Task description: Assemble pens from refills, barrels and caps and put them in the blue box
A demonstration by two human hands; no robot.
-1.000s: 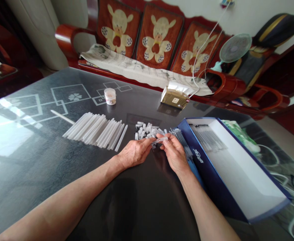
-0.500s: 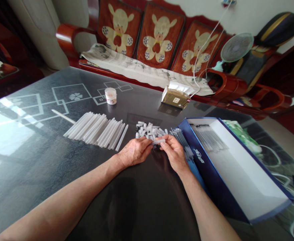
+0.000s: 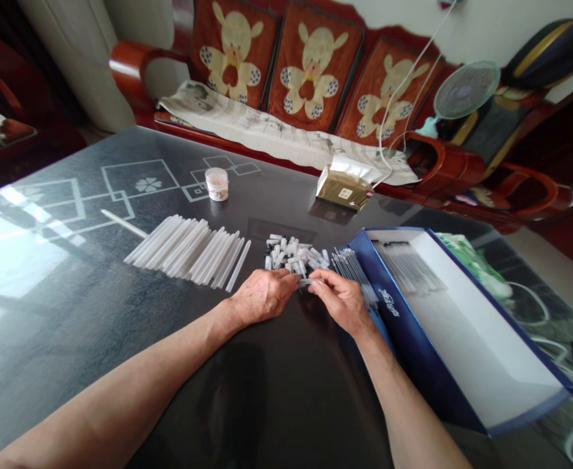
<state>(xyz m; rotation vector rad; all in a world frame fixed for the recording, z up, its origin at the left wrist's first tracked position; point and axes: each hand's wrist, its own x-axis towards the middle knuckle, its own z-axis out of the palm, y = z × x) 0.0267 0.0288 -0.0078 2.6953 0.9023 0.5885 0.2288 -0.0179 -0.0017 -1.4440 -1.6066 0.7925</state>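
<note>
Between my two hands lies a translucent pen barrel point(image 3: 308, 281), low in front of the caps. My left hand point(image 3: 265, 293) is closed round its left end, which the fingers hide. The thumb and fingers of my right hand point(image 3: 340, 298) pinch its right end. Just beyond my fingers is a loose pile of small clear and white pen caps point(image 3: 296, 253), some with dark parts. A bundle of thin pen refills point(image 3: 352, 268) lies to the right of my right hand, against the box. Left of my left hand, a row of frosted pen barrels point(image 3: 183, 251) is spread on the table.
A blue box point(image 3: 467, 332) with white inside stands at the right, holding a row of finished-looking clear pens point(image 3: 408, 264). Farther back on the dark table point(image 3: 267, 391) are a small lidded tub point(image 3: 217, 184) and a tissue pack point(image 3: 344, 187). White cables point(image 3: 560, 352) lie beyond the box.
The pen barrel and both hands' fingertips have shifted slightly down, and less of the barrel shows between them. The piles and the box stay where they were.
</note>
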